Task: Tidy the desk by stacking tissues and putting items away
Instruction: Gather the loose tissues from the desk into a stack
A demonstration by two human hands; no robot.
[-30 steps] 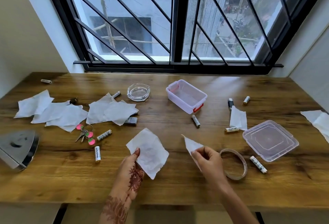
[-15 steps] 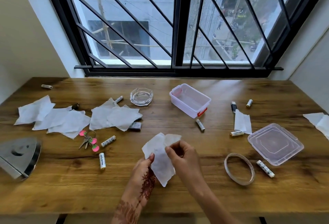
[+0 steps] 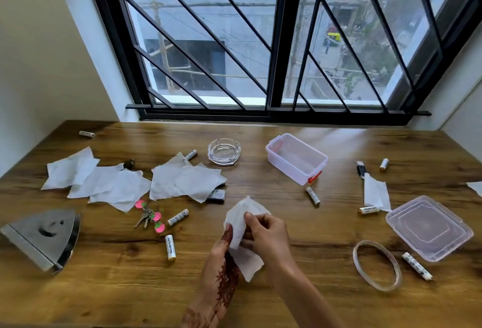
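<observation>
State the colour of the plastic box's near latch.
Red latch, seen in the head view.

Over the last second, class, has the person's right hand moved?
Yes. The right hand shifted left, away from the tape ring, joining the left hand on the tissue.

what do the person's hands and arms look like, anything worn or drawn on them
The left hand carries a dark reddish-brown henna pattern across its back, with more on the forearm. The right hand has no markings. Both forearms are bare: no sleeves, watch or bracelets show.
</observation>
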